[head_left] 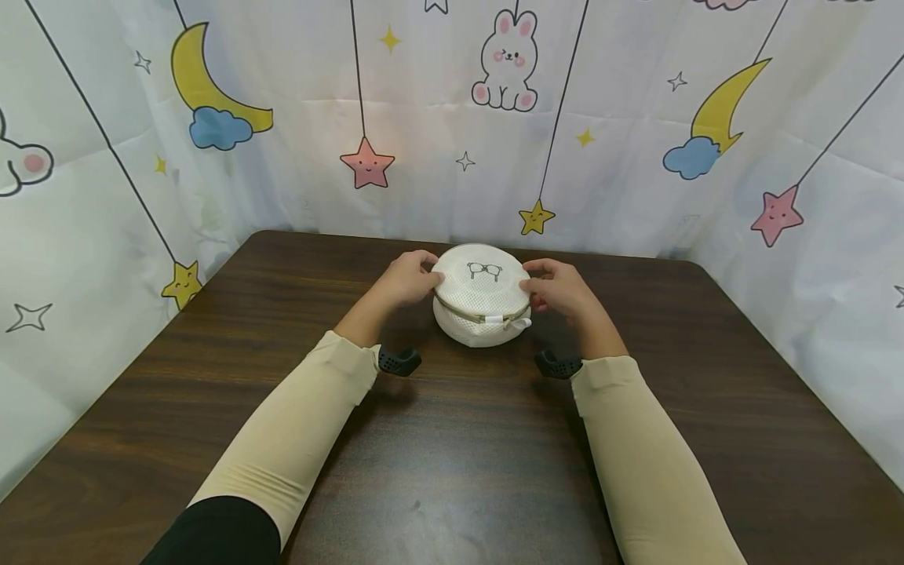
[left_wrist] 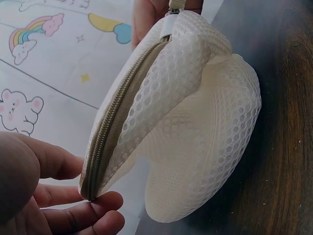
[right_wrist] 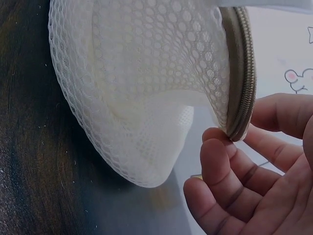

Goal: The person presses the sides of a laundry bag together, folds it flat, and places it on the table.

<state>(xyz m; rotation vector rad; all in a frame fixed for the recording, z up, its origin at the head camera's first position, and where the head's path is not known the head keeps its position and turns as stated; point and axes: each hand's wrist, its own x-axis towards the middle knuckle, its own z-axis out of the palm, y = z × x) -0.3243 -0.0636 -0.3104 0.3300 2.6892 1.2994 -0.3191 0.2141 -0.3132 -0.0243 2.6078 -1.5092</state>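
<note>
A round white mesh laundry bag [head_left: 482,286] stands on the dark wooden table, with a glasses drawing on its lid and a beige zipper [left_wrist: 115,110] around its edge. The zip's pull tab hangs at the front right. My left hand [head_left: 408,278] pinches the bag's left edge at the zipper between thumb and fingers. On the opposite side, my right hand [head_left: 561,289] pinches the zipper edge [right_wrist: 242,73] likewise. Both wrist views show the mesh side below the zipper folded inward. Whatever is inside the bag is hidden.
The dark brown table [head_left: 452,455] extends toward me and to both sides. Behind it hangs a white curtain [head_left: 424,94] printed with moons, stars and rabbits. Black bands [head_left: 399,362] sit at both wrists.
</note>
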